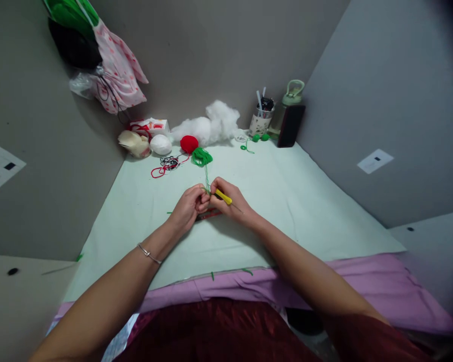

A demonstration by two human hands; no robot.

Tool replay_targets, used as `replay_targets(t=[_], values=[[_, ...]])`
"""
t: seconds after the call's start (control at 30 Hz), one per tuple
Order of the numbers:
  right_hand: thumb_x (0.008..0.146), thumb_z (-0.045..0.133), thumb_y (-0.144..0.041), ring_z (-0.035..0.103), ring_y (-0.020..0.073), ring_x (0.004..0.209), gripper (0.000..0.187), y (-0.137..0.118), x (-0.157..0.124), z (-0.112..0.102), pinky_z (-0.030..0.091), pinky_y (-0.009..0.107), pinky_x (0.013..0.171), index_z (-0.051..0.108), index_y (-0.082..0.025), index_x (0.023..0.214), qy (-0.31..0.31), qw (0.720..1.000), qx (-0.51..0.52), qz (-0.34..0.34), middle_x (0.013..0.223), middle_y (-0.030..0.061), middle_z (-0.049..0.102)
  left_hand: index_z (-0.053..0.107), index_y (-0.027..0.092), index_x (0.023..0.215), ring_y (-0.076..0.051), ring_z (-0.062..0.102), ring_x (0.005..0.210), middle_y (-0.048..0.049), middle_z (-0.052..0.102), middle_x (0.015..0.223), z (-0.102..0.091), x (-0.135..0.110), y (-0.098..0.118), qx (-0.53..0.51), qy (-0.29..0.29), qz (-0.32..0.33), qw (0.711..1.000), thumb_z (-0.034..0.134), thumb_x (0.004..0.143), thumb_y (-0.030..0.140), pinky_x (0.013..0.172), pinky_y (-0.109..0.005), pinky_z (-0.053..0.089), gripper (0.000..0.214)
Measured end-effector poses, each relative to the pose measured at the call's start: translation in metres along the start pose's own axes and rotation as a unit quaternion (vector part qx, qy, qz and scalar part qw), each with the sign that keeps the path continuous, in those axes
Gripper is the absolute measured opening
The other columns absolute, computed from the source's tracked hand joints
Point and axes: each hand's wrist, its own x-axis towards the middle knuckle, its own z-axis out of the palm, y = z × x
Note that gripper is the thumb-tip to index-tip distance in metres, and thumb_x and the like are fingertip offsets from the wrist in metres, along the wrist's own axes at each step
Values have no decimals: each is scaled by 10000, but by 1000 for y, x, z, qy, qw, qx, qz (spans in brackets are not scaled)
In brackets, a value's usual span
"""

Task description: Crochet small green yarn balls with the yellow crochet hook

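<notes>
My right hand [228,198] is closed around a crochet hook [223,196] with a yellow handle, its thin metal end pointing back toward my wrist. Pressed close beside it, my left hand [192,205] pinches green yarn [207,176] between its fingers. That strand runs away from me to a loose green skein [202,157] on the table. Whatever worked piece lies between my fingertips is too small to make out. Under my hands lies a dark and red slim object [209,214], mostly covered by them.
Along the back stand a red yarn ball [189,144], a white yarn ball [160,145], white stuffing [211,124], a pen cup [260,122], a green bottle [291,95] and a dark phone [291,125]. Tangled yarn [168,164] lies left of the skein. Grey partitions [226,55] enclose the table.
</notes>
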Motion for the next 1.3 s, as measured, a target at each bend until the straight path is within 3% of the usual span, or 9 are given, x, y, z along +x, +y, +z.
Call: replay_targets(t=[0.13,0.37,0.57,0.73,0.8,0.9,1.0,1.2,1.3], values=[[820,551,-254,403,125,635,104,-1,-3,0,351,257,627,464,-251,877,-25,999,-12,-16,720,-77,491,478,203,645,-52,281,419,97,365,522,0,-2,-1,56,5,15,998,655,787,216,432,-176,205,228],[824,518,-256,378,119,606,100,-1,0,-8,352,241,591,429,-256,870,-45,997,-51,-30,700,-80,439,502,197,658,-51,299,431,92,408,521,-8,-2,3,125,0,16,992,710,775,197,433,-171,207,239],[852,498,-186,417,153,672,113,10,5,-8,358,267,647,442,-254,923,8,982,-181,-46,761,-49,495,551,198,755,-125,584,565,-16,659,770,-16,4,-1,141,27,6,990,747,813,393,496,-234,442,283],[840,457,-16,466,242,822,228,10,6,-6,340,339,723,494,-222,931,38,945,-320,-55,890,69,590,527,235,870,-137,657,768,28,630,879,-23,9,-3,157,101,53,981,859,752,367,642,-228,513,376],[873,429,14,473,268,841,244,9,7,-4,341,357,731,517,-208,923,32,930,-362,-55,918,112,614,532,231,843,-127,636,730,45,612,813,-21,7,-4,166,85,49,981,887,738,340,674,-235,521,386],[932,484,-31,486,283,846,177,8,7,0,352,361,730,548,-196,924,12,912,-405,-58,938,137,634,576,203,808,-154,652,658,24,642,726,-17,3,-5,170,4,-6,985,913,710,377,680,-298,555,391],[936,580,-85,504,282,862,103,7,6,1,366,350,727,575,-186,958,-7,903,-425,-67,960,133,646,608,189,861,-178,693,689,-5,700,783,-16,2,-6,157,-45,-43,986,931,668,362,709,-334,574,415],[948,506,-34,543,292,917,186,8,4,5,408,363,766,610,-181,996,-14,905,-417,-81,1009,151,666,625,173,846,-131,665,729,20,687,801,-19,4,-8,149,-24,-27,988,887,657,218,700,-237,518,326],[915,541,-41,576,296,938,278,13,3,6,438,364,764,625,-163,1151,-15,920,-383,-83,1035,146,684,609,182,864,-133,654,651,20,689,756,-18,5,-10,138,-16,-31,990,816,685,196,637,-235,511,274]])
